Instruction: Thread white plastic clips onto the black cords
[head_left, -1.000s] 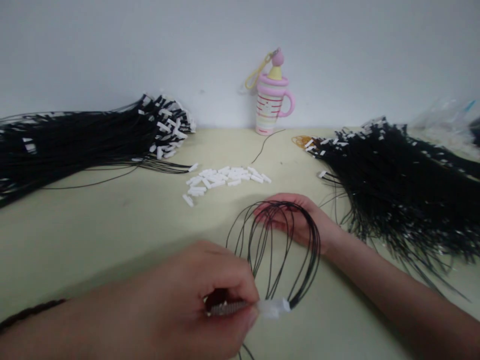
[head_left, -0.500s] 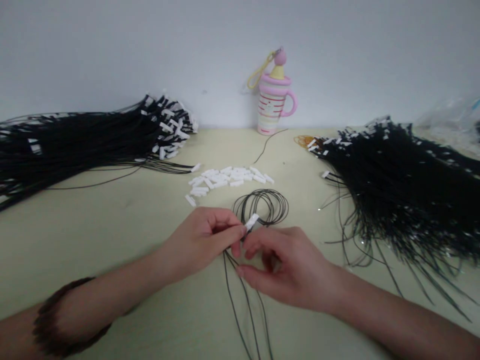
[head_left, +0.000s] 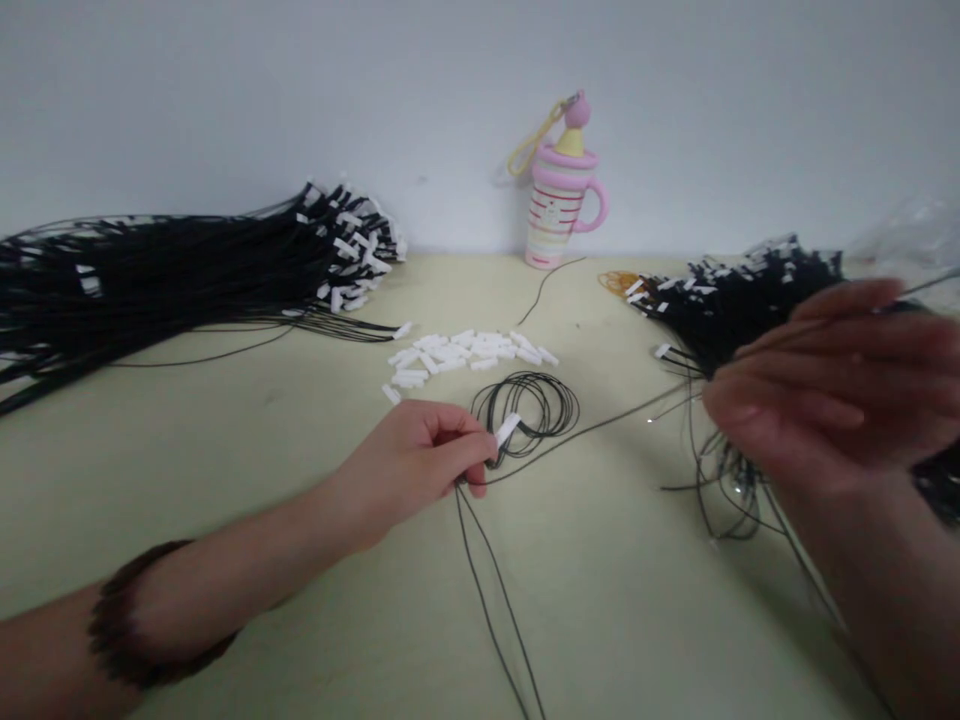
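A white connector with thin black wires is pinched between the thumb and fingers of my left hand, over the middle of the table. Behind it the wires loop into a loose coil. Two wire ends hang toward the front of the table. A single black wire stretches from my left hand up to my right hand, which is raised at the right with that wire running along its closed fingers. White connector housings lie scattered just beyond my left hand.
Black wire bundles with white connectors lie at the left and right, the right one partly behind my hand. A pink striped cup stands by the wall. Orange rubber bands and a loose wire lie near it.
My right hand has moved from beside the connector up and to the right, drawing one wire out taut. My left hand keeps its pinch. Two wires now hang at the front instead of three.
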